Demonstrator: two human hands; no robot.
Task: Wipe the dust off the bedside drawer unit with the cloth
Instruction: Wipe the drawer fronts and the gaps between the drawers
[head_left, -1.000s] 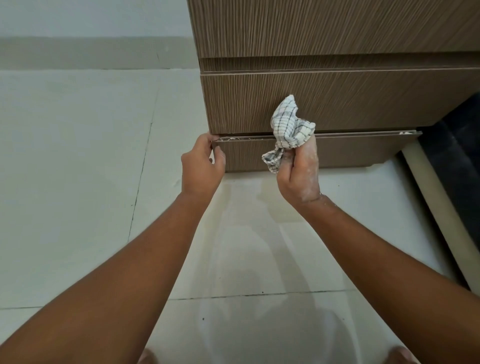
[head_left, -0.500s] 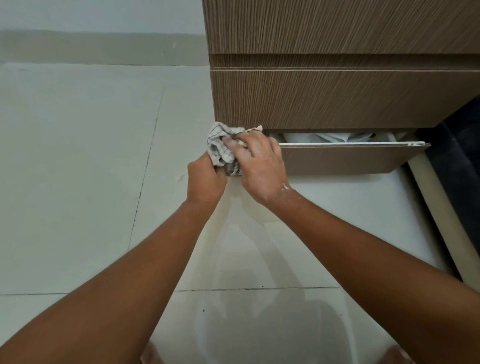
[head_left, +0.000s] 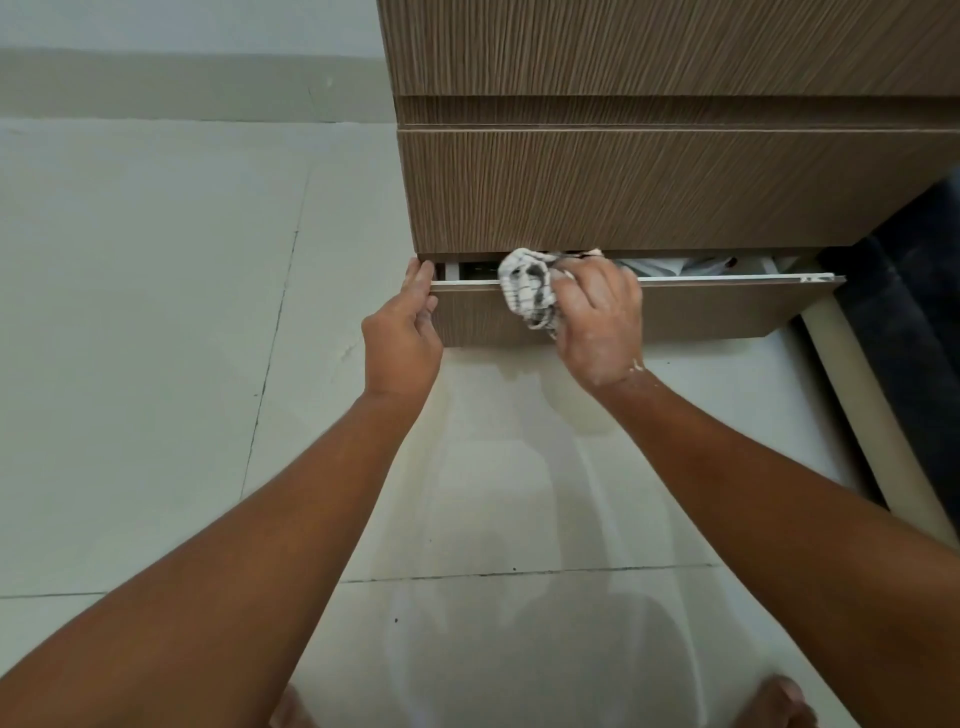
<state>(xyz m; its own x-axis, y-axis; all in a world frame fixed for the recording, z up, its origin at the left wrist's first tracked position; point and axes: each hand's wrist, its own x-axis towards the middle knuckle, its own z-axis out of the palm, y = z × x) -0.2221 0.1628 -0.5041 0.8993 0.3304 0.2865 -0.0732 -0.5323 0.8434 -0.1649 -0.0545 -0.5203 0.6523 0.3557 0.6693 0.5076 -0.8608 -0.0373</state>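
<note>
Checked cloth (head_left: 530, 291) is bunched tight in the right hand (head_left: 597, 322), pressed on the open bottom drawer (head_left: 717, 306) edge; the left hand (head_left: 400, 338) grips its corner

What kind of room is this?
Probably a bedroom. A wooden drawer unit stands on a pale tiled floor, its bottom drawer pulled open. The right hand wipes its top edge with a checked cloth; the left hand holds the corner.
</note>
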